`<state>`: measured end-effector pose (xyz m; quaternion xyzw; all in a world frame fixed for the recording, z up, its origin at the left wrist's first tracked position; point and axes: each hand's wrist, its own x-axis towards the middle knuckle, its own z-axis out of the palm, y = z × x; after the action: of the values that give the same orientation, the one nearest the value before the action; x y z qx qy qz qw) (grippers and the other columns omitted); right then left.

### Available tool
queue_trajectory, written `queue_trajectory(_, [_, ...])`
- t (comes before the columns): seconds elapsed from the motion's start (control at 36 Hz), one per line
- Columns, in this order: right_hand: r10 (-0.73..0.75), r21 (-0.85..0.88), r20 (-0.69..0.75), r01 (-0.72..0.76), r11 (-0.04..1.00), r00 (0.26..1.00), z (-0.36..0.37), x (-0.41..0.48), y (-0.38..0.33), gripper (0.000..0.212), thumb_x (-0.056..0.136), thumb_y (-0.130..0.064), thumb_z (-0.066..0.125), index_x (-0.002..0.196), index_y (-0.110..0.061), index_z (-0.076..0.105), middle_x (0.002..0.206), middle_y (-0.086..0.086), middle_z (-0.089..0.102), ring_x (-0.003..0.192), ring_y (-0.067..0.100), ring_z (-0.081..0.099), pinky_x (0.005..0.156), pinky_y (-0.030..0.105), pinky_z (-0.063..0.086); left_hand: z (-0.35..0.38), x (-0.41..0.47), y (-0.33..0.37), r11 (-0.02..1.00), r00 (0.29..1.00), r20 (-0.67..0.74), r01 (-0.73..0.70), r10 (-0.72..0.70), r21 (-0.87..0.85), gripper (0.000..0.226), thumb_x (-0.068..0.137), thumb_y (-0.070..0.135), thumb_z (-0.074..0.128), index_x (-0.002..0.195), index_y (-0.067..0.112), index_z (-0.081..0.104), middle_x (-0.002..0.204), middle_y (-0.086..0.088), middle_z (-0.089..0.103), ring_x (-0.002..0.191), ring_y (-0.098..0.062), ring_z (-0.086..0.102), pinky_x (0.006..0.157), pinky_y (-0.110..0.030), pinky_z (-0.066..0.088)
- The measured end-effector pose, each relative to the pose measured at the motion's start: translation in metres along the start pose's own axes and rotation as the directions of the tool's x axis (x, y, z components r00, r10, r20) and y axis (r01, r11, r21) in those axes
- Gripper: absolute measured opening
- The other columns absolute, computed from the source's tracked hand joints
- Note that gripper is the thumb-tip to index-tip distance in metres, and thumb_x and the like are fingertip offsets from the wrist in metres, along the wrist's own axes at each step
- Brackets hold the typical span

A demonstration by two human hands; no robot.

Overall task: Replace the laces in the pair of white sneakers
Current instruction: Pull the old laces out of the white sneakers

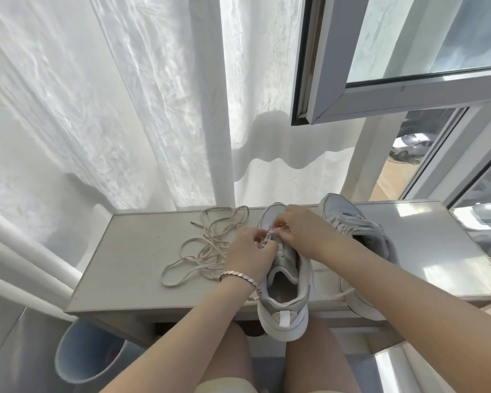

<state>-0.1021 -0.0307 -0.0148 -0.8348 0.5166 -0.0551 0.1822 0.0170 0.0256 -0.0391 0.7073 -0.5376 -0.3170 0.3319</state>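
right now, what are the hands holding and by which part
The left hand and right hand both pinch a lace just above the front eyelets of the near sneaker. Which stretch of the lace cannot be told.

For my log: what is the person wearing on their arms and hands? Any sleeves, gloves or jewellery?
Both forearms are bare: no sleeves or gloves in view. The left hand has a metallic link bracelet at its wrist; the right hand wears nothing visible.
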Motion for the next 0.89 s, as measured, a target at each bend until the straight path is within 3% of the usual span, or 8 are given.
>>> queue_trajectory(0.22, [-0.094, -0.246, 0.021, 0.097, 0.965, 0.995, -0.003, 0.010, -0.006, 0.027, 0.096, -0.030, 0.046, 0.105, -0.013, 0.064, 0.115, 0.003, 0.055, 0.110, 0.021, 0.051, 0.081, 0.029, 0.040, 0.007, -0.005, -0.003, 0.997, 0.997, -0.080, -0.007, 0.001, -0.071, 0.018, 0.090, 0.022, 0.053, 0.105, 0.016, 0.063, 0.105, 0.004, 0.056, 0.095, -0.008, 0.048, 0.075, -0.015, 0.029])
queue_trajectory(0.39, [0.045, -0.074, -0.135, -0.055, 0.996, 0.990, 0.008, 0.007, 0.001, 0.023, 0.097, -0.023, 0.042, 0.097, -0.007, 0.059, 0.108, 0.008, 0.055, 0.099, 0.029, 0.053, 0.079, 0.032, 0.037, 0.012, -0.005, -0.003, 0.991, 0.997, -0.075, 0.008, -0.018, -0.130, 0.018, 0.091, 0.020, 0.051, 0.104, 0.016, 0.062, 0.105, 0.006, 0.054, 0.095, -0.007, 0.047, 0.077, -0.016, 0.030])
queue_trajectory(0.47, [0.251, 0.127, -0.235, -0.226, 0.966, 0.939, 0.012, 0.012, 0.011, 0.017, 0.095, -0.017, 0.042, 0.094, -0.006, 0.055, 0.103, 0.009, 0.055, 0.094, 0.026, 0.053, 0.076, 0.031, 0.037, 0.012, -0.006, -0.003, 0.993, 0.998, -0.066, 0.008, -0.016, -0.121, 0.019, 0.091, 0.018, 0.049, 0.105, 0.017, 0.062, 0.107, 0.005, 0.056, 0.097, -0.008, 0.048, 0.077, -0.016, 0.030])
queue_trajectory(0.56, [0.479, 0.285, -0.056, -0.446, 0.849, 0.876, 0.010, 0.019, 0.021, 0.022, 0.093, -0.014, 0.047, 0.072, -0.007, 0.050, 0.106, 0.014, 0.063, 0.103, 0.030, 0.059, 0.067, 0.026, 0.045, 0.016, -0.007, -0.002, 0.994, 0.997, -0.067, 0.017, -0.025, -0.108, 0.019, 0.091, 0.019, 0.048, 0.105, 0.018, 0.061, 0.109, 0.005, 0.056, 0.101, -0.011, 0.049, 0.081, -0.020, 0.032])
queue_trajectory(0.61, [0.488, 0.275, 0.015, -0.473, 0.837, 0.873, 0.007, 0.023, 0.021, 0.033, 0.093, -0.014, 0.049, 0.061, -0.010, 0.042, 0.111, 0.017, 0.063, 0.103, 0.029, 0.059, 0.059, 0.021, 0.038, 0.017, -0.007, -0.001, 0.995, 0.997, -0.069, 0.024, -0.030, -0.096, 0.021, 0.091, 0.020, 0.048, 0.106, 0.018, 0.061, 0.109, 0.006, 0.055, 0.103, -0.012, 0.049, 0.081, -0.021, 0.033])
queue_trajectory(0.67, [0.377, 0.202, -0.075, -0.356, 0.912, 0.923, 0.004, 0.021, 0.019, 0.011, 0.087, -0.005, 0.048, 0.077, -0.005, 0.053, 0.109, 0.017, 0.062, 0.093, 0.025, 0.055, 0.068, 0.025, 0.038, 0.017, -0.006, -0.002, 0.996, 0.997, -0.072, 0.023, -0.029, -0.089, 0.022, 0.091, 0.020, 0.047, 0.107, 0.017, 0.061, 0.109, 0.006, 0.055, 0.103, -0.012, 0.049, 0.081, -0.021, 0.033])
queue_trajectory(0.75, [0.092, 0.082, -0.044, -0.089, 0.993, 0.995, -0.004, 0.015, 0.009, 0.043, 0.083, -0.002, 0.049, 0.125, -0.011, 0.044, 0.126, 0.006, 0.045, 0.111, 0.023, 0.044, 0.090, 0.030, 0.038, 0.017, -0.006, -0.004, 0.995, 0.996, -0.084, 0.017, -0.025, -0.103, 0.022, 0.091, 0.020, 0.048, 0.108, 0.017, 0.061, 0.109, 0.005, 0.056, 0.104, -0.013, 0.049, 0.083, -0.021, 0.034])
queue_trajectory(0.89, [-0.220, -0.250, 0.132, 0.247, 0.936, 0.967, -0.011, 0.011, -0.001, 0.027, 0.093, -0.022, 0.049, 0.116, -0.024, 0.062, 0.124, -0.006, 0.054, 0.120, 0.016, 0.039, 0.099, 0.030, 0.029, 0.018, -0.007, -0.004, 0.994, 0.995, -0.096, 0.022, -0.032, -0.106, 0.024, 0.090, 0.020, 0.049, 0.110, 0.016, 0.062, 0.109, 0.006, 0.055, 0.104, -0.011, 0.049, 0.080, -0.020, 0.032])
